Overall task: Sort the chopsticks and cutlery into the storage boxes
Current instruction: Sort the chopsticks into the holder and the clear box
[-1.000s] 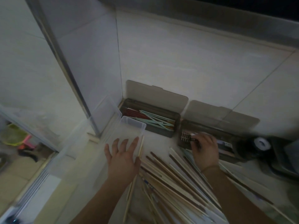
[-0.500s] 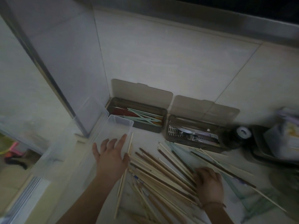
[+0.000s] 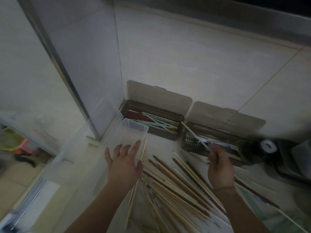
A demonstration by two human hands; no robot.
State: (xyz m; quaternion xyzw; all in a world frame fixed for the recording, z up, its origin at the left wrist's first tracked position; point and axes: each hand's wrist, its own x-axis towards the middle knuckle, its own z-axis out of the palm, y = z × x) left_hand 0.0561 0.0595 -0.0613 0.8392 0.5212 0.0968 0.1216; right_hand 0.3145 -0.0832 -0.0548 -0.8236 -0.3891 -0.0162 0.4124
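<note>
Right hand (image 3: 220, 167) pinching one pale chopstick (image 3: 193, 134) above the cutlery box (image 3: 217, 145).

Long axis diagonal, free tip pointing up-left toward the chopstick box (image 3: 151, 121); left hand (image 3: 125, 163) flat, fingers spread, on the clear bin (image 3: 127, 137); loose wooden chopsticks (image 3: 176, 185) fanned between both hands.

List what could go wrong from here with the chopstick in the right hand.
1. The right hand pinches the pale chopstick near one end, so it may slip or swing.
2. Its tip points at the left box, but its length lies over the cutlery box; if dropped, it may land there.
3. Lowering the wrist may scatter the loose pile beneath.
</note>
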